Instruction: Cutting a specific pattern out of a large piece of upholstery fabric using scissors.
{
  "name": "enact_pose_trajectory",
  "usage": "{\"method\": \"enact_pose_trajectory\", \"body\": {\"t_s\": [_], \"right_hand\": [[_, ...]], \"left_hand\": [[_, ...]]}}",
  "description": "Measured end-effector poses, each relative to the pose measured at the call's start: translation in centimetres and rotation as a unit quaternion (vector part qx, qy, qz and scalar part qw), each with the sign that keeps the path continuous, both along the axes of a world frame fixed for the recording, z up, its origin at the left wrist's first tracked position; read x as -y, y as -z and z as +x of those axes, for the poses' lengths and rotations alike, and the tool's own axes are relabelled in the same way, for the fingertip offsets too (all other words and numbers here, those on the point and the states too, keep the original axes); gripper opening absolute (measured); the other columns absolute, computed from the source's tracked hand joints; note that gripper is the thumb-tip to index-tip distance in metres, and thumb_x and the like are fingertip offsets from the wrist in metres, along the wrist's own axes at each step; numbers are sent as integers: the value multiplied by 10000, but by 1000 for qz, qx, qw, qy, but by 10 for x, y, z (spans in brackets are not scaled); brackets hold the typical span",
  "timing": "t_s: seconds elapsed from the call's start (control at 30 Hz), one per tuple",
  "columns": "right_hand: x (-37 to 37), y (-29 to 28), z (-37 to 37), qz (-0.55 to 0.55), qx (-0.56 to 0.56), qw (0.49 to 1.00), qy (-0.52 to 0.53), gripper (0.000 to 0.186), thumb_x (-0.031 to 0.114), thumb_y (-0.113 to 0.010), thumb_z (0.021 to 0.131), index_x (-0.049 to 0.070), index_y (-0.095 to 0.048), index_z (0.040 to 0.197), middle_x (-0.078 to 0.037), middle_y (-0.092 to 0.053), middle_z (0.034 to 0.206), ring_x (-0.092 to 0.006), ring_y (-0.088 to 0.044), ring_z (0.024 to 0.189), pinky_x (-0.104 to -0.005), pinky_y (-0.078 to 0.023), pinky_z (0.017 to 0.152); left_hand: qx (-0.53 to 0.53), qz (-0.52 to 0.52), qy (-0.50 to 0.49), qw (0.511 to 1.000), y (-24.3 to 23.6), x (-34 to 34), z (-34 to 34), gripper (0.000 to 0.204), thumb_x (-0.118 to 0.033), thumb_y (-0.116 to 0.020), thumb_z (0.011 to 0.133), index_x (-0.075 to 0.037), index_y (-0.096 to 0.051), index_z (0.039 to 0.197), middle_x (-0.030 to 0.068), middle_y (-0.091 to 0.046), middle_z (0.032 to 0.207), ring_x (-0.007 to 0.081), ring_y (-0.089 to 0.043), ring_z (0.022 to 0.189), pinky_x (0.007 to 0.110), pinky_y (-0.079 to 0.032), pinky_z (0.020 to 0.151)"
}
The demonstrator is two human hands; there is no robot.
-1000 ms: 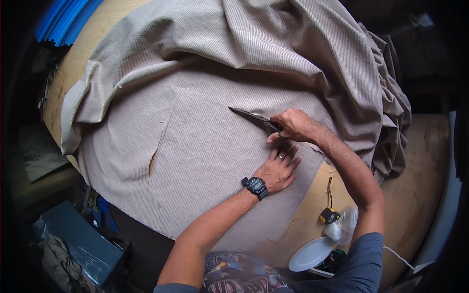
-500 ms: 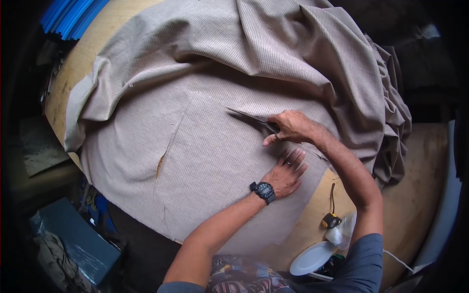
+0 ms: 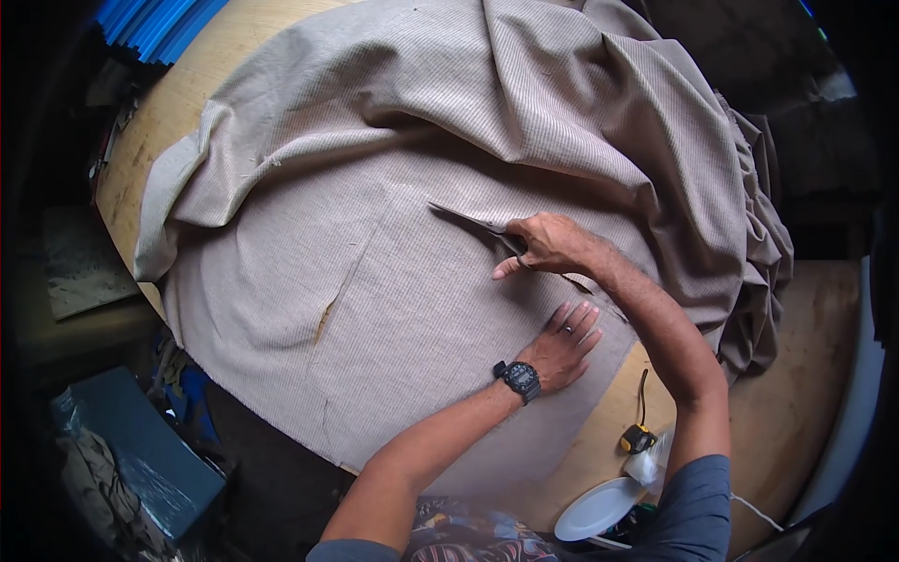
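Nearest the lower edge, a round white plate [image 3: 596,509] lies on the pale wooden bench [image 3: 796,412], and just beyond it sits a small yellow and black tape measure [image 3: 637,437] beside a bit of crumpled white plastic [image 3: 648,464]. Off to the lower left, below the bench, stands a dark teal box [image 3: 140,450].

Further in, the left hand [image 3: 562,347] lies open and flat, palm down, fingers spread on the beige finely striped woven cloth [image 3: 403,300], pressing it onto the bench near the cloth's cut edge. A black wristwatch [image 3: 521,378] sits on that wrist, and a ring shows on one finger.

Just beyond it, the right hand [image 3: 548,245] is closed around the handles of a pair of dark metal scissors [image 3: 478,227], which point away to the left with the blades lying on the cloth. A slit runs back through the cloth from the scissors toward the right forearm, passing just beside the left fingertips.

Past the hands, the same cloth is heaped in deep folds across the far and right side of the bench, and spills over the right edge. At the far left corner, a stack of blue ribbed sheets [image 3: 159,23] shows beyond the bench.
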State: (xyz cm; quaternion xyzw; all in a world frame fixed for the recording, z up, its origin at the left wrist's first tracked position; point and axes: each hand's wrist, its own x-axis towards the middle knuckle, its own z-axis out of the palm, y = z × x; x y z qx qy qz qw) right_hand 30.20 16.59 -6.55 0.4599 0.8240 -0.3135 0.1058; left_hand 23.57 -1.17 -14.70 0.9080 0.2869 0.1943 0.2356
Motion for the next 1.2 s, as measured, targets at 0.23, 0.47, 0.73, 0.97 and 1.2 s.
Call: {"method": "enact_pose_trajectory", "body": {"t_s": [0.23,0.47,0.73,0.97,1.2], "right_hand": [[-11,-2,-6,-59,10,998,-1,806,739,-720,657,-21,-666,920,-125,-630,666,-267,-680,715,-419,-553,669],[-22,7,-21,-64,-10,997,33,812,809,-692,626,10,-639,766,-57,-559,599,-212,-633,663,-411,-517,609],[-27,3,-31,-85,-31,995,38,714,716,-750,666,17,-643,756,-53,-558,599,-189,-621,628,-396,-496,561],[-38,9,-28,-106,-75,991,34,704,689,-784,662,3,-660,762,-25,-543,576,-151,-586,586,-355,-467,528],[-53,0,-40,-154,-86,983,54,725,714,-792,625,18,-684,795,-10,-545,591,-143,-577,598,-332,-434,530]], "left_hand": [[-9,5,-3,1000,-1,0,-1,629,-382,-612,886,-62,-425,1394,195,-302,1499,358,-224,1440,534,-157,1186],[-9,-3,-2,1000,-4,0,-3,600,-380,-594,897,-57,-458,1385,194,-308,1502,351,-218,1446,521,-138,1196],[-17,-2,0,1000,-6,0,-4,600,-392,-581,906,-63,-465,1395,193,-316,1508,343,-218,1449,517,-130,1199],[-8,-2,-5,1000,-5,0,-4,590,-392,-591,898,-65,-487,1378,191,-315,1514,340,-220,1452,518,-133,1196],[-7,7,-10,1000,-5,0,-5,580,-394,-597,896,-76,-507,1372,184,-331,1520,339,-228,1452,519,-119,1199]]}}
